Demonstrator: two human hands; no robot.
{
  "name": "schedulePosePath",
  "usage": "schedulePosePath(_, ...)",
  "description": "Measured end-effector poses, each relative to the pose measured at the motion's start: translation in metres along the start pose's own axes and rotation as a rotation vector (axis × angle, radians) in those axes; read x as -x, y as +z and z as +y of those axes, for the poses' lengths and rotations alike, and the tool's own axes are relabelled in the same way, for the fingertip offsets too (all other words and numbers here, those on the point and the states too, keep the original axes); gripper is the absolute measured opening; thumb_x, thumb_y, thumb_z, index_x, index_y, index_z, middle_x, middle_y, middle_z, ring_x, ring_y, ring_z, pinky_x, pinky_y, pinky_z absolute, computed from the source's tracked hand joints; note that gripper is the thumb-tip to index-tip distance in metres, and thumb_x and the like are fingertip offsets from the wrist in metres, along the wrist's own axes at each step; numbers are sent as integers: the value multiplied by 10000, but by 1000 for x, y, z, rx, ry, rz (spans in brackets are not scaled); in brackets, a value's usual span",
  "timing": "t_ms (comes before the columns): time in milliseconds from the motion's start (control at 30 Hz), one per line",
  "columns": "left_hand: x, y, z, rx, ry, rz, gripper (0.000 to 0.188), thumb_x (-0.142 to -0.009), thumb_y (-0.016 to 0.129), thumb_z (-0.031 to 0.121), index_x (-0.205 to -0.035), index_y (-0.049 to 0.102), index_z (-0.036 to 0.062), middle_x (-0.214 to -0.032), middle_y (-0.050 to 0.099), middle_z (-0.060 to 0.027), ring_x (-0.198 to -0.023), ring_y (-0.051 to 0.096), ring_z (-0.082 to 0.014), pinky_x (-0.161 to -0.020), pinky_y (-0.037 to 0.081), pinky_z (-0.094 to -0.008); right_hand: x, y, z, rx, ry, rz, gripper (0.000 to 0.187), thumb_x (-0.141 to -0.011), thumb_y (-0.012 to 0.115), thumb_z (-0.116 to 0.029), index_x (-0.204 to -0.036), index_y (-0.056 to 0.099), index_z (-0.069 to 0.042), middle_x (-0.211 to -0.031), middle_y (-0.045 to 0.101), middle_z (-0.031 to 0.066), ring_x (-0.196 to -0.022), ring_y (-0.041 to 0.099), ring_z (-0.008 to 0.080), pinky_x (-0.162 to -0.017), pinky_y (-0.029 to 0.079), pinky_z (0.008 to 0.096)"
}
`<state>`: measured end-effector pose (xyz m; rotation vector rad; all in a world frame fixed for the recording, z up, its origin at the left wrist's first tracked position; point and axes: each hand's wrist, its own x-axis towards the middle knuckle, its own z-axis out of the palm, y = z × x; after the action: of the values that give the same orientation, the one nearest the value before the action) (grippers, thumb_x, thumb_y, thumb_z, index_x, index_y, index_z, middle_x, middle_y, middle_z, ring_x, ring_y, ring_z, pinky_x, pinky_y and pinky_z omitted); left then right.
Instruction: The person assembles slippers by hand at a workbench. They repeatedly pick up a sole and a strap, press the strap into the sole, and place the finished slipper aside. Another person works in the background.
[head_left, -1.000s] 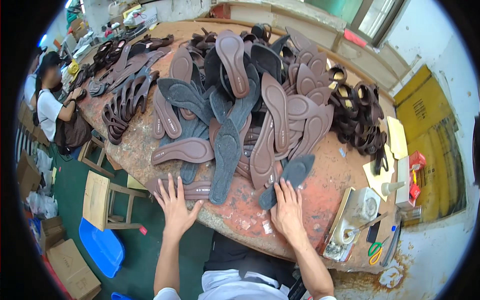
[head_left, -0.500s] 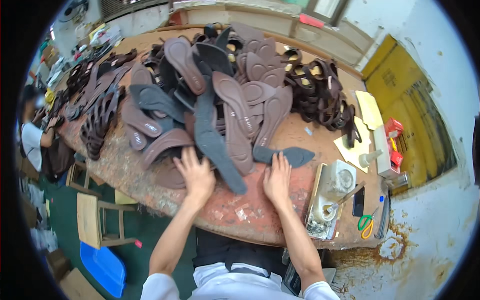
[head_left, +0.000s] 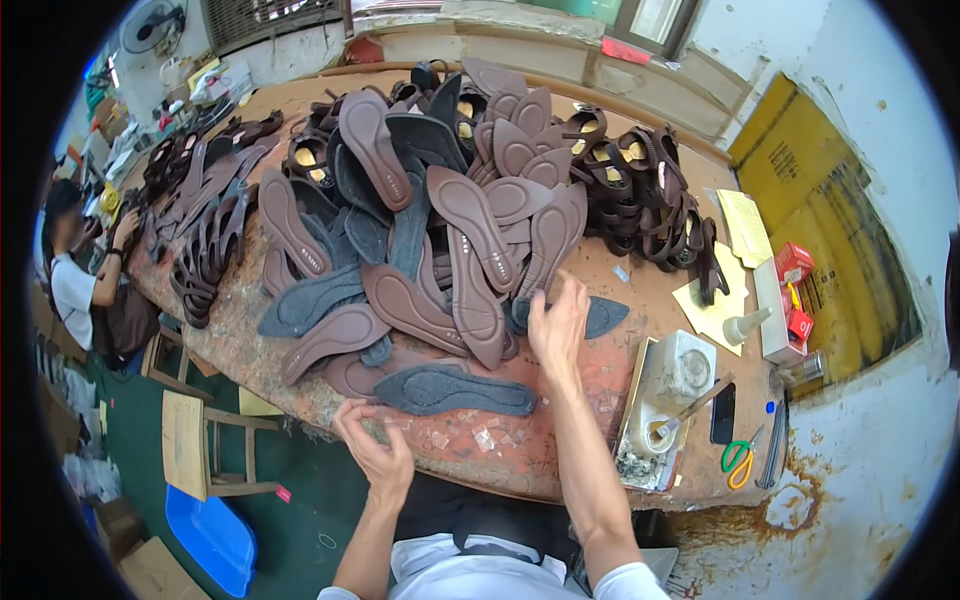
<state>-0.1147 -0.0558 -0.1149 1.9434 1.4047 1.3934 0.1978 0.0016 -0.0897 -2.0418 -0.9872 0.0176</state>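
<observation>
A heap of shoe insoles, brown on one face and dark grey on the other, covers the middle of the table. At the front edge my left hand (head_left: 376, 445) is off the heap, fingers loosely curved and thumb apart, with nothing seen in it. Just beyond it lies a grey-faced insole (head_left: 455, 391), partly over a brown one. My right hand (head_left: 560, 318) is at the heap's right front, thumb and fingers spread, covering the middle of another grey-faced insole (head_left: 606, 317). Whether it touches that insole I cannot tell. Brown insoles (head_left: 478, 305) lie beside it.
Strappy dark sandals (head_left: 650, 190) are piled at right, with more sandals (head_left: 205, 255) at left. On the right stand a stained white glue container (head_left: 685, 365), a phone (head_left: 722, 413) and scissors (head_left: 738, 458). A stool (head_left: 187, 443) is at lower left; a person (head_left: 80, 280) sits beyond.
My left hand has drawn back toward the table edge. Insoles at the left front have shifted, and a grey-faced one now lies crosswise in front. My right hand has lifted and turned.
</observation>
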Motion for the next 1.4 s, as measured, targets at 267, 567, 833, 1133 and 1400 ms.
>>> schedulePosePath(267,-90,149,59,-103,630,-508,545,-950,741,247,-1438,629,32,-1620,517,-176,-1549,417,-406,-1250,336,-640,-60,-10,-12,321,204,-214,621,-864,761,-375,-1285,655,70,-1130,778,326,-1147,737,508,-1064,540,580)
schedulePosePath(567,-97,192,32,-179,522,-681,445,-982,705,231,-1397,702,71,-1597,563,-147,-1540,444,-413,-1264,256,-731,-68,-67,8,-467,22,343,336,-1143,511,-272,-1211,647,28,-917,716,218,-855,705,373,-813,521,486)
schedulePosePath(833,-93,195,124,316,-152,-948,494,-853,755,14,-1334,671,-59,-1232,737,-290,-1213,723,-406,-1026,570,-449,-18,-57,-3,-1091,165,58,453,-1194,459,-355,-1397,659,-2,-1161,751,132,-1079,701,224,-986,555,380)
schedulePosePath(1133,-171,266,207,393,622,-219,457,-841,609,-99,-1285,664,-6,-1268,649,-192,-1070,689,-336,-950,572,-401,171,-139,5,-724,291,-232,288,-1133,577,-198,-1288,449,8,-948,772,167,-781,765,256,-724,582,425)
schedulePosePath(1400,-243,405,297,-353,870,-509,710,-829,762,25,-1483,487,-5,-1378,588,-232,-993,746,-421,-799,656,-502,256,-155,18,-496,352,-400,400,-1127,580,-267,-1468,628,-63,-855,729,178,-644,682,237,-671,580,396)
